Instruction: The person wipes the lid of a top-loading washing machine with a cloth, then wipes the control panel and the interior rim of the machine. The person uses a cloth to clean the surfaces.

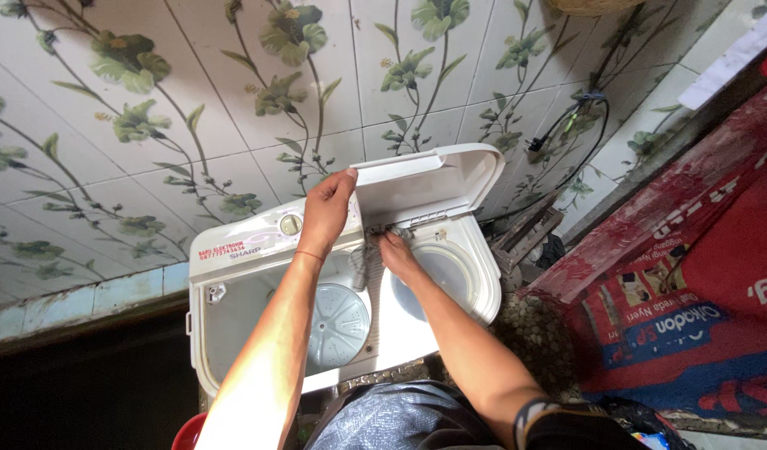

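While the left hand [327,210] grips the washing machine's [258,308] raised lid [425,185], the right hand [396,250] pinches its hinge [398,230]; lid tilts wallward, long axis left-right.

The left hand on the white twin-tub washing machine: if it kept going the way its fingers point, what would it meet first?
The left hand points up and away, fingertips at the edge of the raised white plastic lid. Straight on, it would probably meet that lid first, then the floral-tiled wall behind the washing machine; depth is hard to judge.

Bare forearms, thin red wrist string, dark patterned cuff, grey-blue garment
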